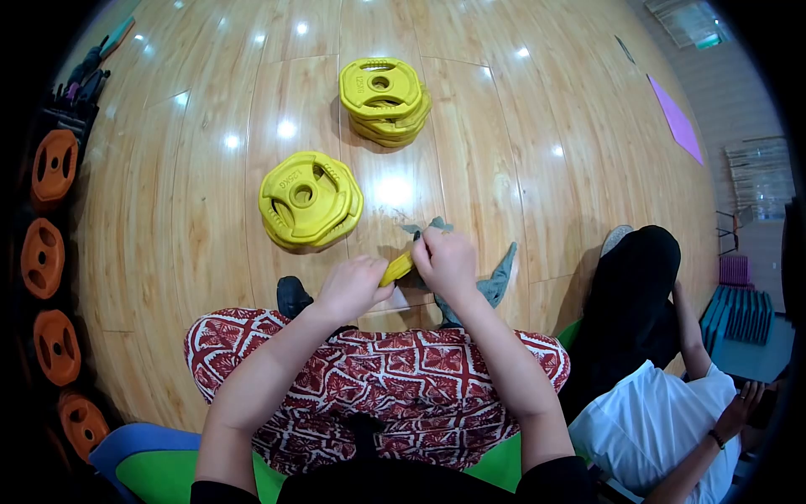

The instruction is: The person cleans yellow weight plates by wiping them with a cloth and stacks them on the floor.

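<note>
My left hand [354, 286] is closed on the near-left end of a yellow plate [397, 269], which is seen nearly edge-on above my knees. My right hand [443, 259] is closed at the plate's other end, with a small dark bit showing by its fingers. A grey-green cloth [499, 281] lies on the floor just right of my right hand. Ahead on the left rests a stack of yellow 1.25KG plates [290, 202]. Farther off, a second yellow stack [369, 88] stands a little to the right.
Orange weight plates [55, 168] line the left edge. A person in a white shirt [659, 420] and black trousers sits at the right. A purple mat [674, 118] lies at the far right, and teal stacked items [739, 315] stand behind the person.
</note>
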`<act>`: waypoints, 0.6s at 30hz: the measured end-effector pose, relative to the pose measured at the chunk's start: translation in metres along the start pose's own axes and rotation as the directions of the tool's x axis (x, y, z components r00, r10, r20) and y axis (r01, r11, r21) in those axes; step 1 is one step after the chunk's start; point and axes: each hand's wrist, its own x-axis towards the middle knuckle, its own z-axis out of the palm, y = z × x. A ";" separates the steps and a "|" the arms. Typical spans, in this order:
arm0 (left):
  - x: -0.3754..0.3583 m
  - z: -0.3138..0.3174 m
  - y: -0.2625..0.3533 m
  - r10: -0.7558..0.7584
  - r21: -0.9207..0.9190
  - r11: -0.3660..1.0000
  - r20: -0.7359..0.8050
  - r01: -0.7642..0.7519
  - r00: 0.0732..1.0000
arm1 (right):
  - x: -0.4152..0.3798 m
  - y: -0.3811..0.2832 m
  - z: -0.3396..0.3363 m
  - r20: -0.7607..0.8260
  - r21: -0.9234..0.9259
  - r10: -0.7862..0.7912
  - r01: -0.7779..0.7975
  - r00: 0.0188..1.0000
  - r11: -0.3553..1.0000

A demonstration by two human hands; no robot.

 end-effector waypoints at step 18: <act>0.006 -0.013 -0.007 -0.042 0.012 0.999 -0.005 0.042 0.999 | -0.009 -0.006 0.018 0.026 0.092 -0.141 0.138 0.990 0.986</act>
